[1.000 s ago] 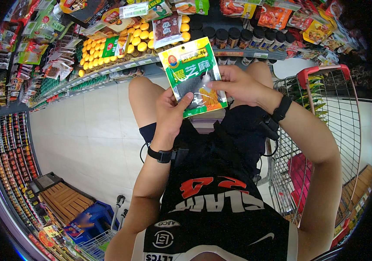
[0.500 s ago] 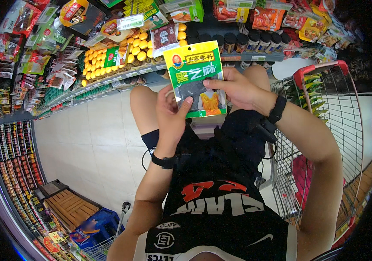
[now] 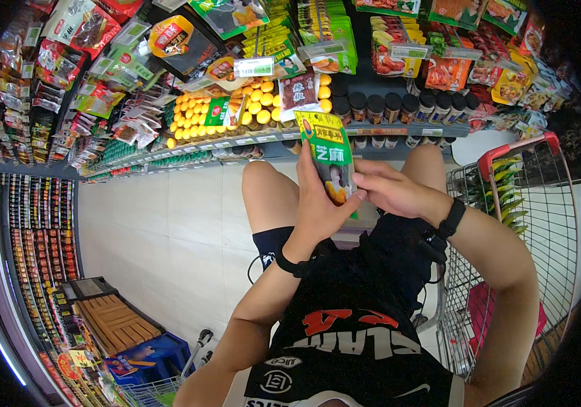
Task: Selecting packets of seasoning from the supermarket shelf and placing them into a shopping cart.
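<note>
A flat yellow and green food packet (image 3: 329,154), with a dark middle and a picture on its lower part, is held up over my knees, turned partly edge-on. My left hand (image 3: 319,207) is closed round its left side, thumb reaching across to the lower right corner. At the packet's right edge, my right hand (image 3: 399,193) pinches it with the fingers close together; some fingertips are hidden behind it. Just beyond the packet's top, a clear bag of reddish-brown contents (image 3: 299,91) lies on the shelf.
Ahead, a shelf (image 3: 413,131) carries yellow-capped jars (image 3: 202,112), black-lidded jars (image 3: 392,105) and hanging packets. A wire shopping cart (image 3: 541,224) with a red handle stands close on my right. At lower left are a slatted wooden top (image 3: 115,322) and a blue box (image 3: 151,359).
The packet has turned from facing me to a narrow slant. My left hand now wraps its left side, and my right hand has slid to its right edge. The view has shifted left.
</note>
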Tool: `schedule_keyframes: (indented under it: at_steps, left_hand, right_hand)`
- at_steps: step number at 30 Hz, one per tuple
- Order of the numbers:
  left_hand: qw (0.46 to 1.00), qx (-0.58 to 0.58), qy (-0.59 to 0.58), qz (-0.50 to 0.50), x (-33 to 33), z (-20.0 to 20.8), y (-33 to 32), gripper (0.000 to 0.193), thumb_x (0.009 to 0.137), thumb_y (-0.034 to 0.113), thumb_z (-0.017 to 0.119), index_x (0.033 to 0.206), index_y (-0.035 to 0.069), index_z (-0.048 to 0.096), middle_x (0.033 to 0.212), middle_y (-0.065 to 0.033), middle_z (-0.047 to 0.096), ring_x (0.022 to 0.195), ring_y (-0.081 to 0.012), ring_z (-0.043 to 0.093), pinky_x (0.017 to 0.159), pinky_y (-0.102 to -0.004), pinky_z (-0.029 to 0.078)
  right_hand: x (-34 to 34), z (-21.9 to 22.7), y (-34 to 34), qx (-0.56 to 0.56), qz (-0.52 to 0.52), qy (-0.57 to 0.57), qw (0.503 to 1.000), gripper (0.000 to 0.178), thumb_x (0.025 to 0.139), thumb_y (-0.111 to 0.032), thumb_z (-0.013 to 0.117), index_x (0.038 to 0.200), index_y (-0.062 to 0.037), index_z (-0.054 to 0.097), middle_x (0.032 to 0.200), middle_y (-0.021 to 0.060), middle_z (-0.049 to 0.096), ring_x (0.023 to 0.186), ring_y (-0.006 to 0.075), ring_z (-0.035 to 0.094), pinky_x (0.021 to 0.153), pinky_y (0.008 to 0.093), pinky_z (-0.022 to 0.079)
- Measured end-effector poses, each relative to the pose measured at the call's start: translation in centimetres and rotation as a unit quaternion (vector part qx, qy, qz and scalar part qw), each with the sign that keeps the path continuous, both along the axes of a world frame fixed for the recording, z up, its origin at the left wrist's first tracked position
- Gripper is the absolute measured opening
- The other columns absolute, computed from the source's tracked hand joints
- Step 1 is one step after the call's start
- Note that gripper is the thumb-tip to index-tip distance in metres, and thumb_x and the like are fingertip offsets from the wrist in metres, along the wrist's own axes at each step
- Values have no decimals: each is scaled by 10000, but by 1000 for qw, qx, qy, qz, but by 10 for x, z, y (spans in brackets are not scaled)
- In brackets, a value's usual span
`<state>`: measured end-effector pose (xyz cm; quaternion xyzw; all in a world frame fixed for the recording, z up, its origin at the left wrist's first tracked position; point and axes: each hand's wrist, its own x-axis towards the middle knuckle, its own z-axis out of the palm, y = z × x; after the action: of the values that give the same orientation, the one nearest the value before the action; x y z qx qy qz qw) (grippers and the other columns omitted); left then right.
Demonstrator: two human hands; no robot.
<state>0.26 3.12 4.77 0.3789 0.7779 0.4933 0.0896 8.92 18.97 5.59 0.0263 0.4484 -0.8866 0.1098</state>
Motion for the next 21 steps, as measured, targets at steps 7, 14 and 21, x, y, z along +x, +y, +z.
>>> schedule_keyframes:
  at_steps: [7,14,21]
  left_hand:
    - [991,-4,130,37,-31,18,15,1231,576,208,838,1461,-13,11,1184,-247,322,1134,-412,388,971,-479,354]
    - [949,-26,278,150,-133,48,42,1252,581,301,860,1503,99,36,1106,-270,332,992,-409,420,905,-439,401]
    - [889,-39,385,244,-219,77,81,1212,579,387,855,1490,65,124,1015,-286,353,906,-389,389,833,-450,370]
  right_hand:
    - [-2,-3,-1,52,-28,39,998,531,1002,-375,442,1423,-63,356,1145,41,579,1031,119,540,864,284,451]
    - [-3,-1,15,316,3,-21,949,664,991,-470,399,1428,7,249,1074,154,630,964,213,612,786,343,501]
    - [5,10,11,479,93,96,868,719,964,-474,442,1394,64,237,926,215,661,835,363,649,742,421,509]
